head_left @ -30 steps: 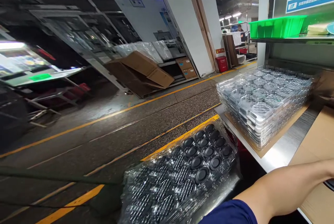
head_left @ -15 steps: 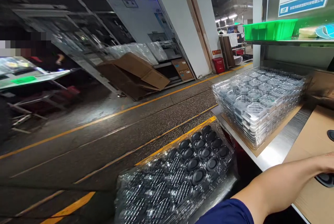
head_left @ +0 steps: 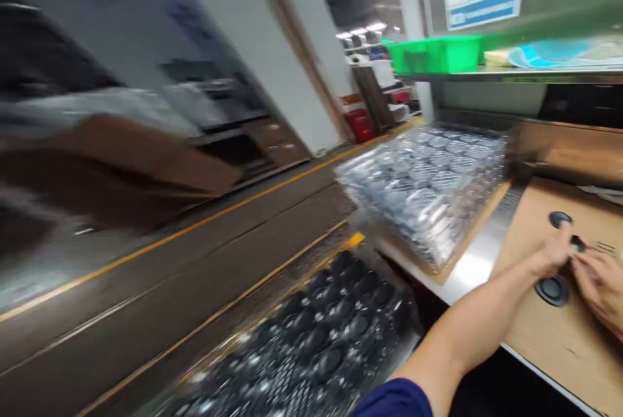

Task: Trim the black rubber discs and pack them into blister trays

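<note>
Above the cardboard sheet (head_left: 523, 248), the left hand (head_left: 557, 253) and right hand (head_left: 598, 281) seem to pinch 1 small black part (head_left: 577, 244). 2 black discs (head_left: 552, 290) lie loose on the sheet. To its left stand stacked clear trays (head_left: 423, 170); lower left, black round pieces (head_left: 331, 362) already fill many tray pockets; blur hides whether any remain unfilled.

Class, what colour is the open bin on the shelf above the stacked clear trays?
The bin is bright green, seen in the head view.

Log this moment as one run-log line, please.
left hand, right hand: at small black part | cardboard: two round black parts | beyond: stacked clear trays
</note>
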